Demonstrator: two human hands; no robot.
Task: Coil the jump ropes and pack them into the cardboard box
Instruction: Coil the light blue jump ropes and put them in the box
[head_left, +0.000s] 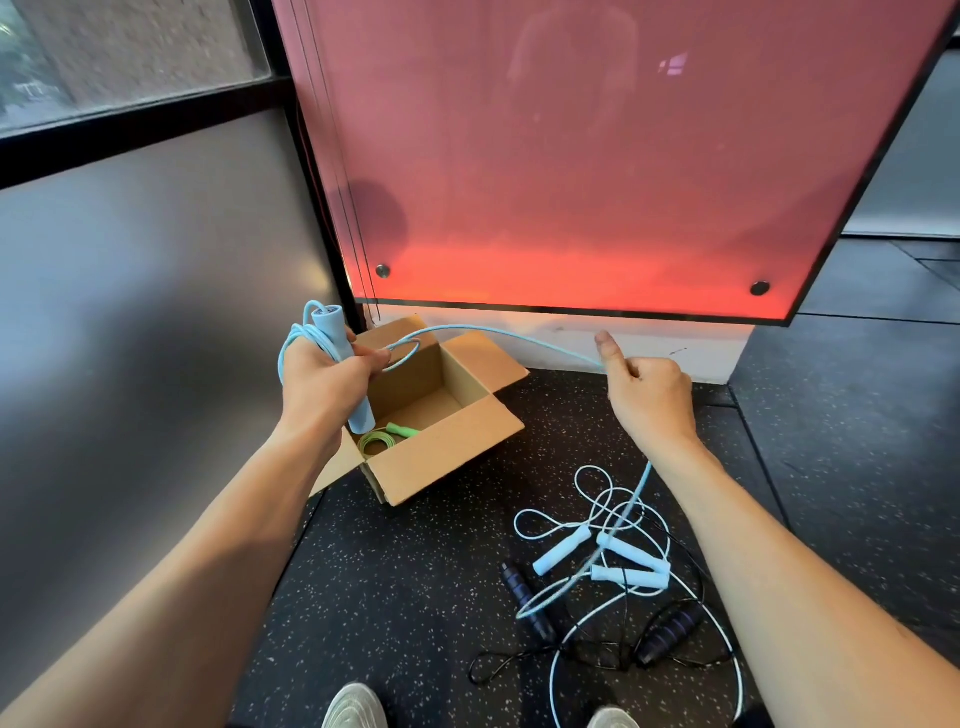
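Observation:
My left hand grips a light blue jump rope handle upright over the left side of the open cardboard box, with a few loops of its cord around the hand. The cord runs right to my right hand, which pinches it, then drops to the floor. Inside the box lies a coiled green jump rope. On the floor at the right lie more light blue handles with tangled cord and a black jump rope with dark handles.
A glowing red panel stands just behind the box above a white base. A grey wall is at the left. The floor is dark speckled rubber. My two shoes show at the bottom edge.

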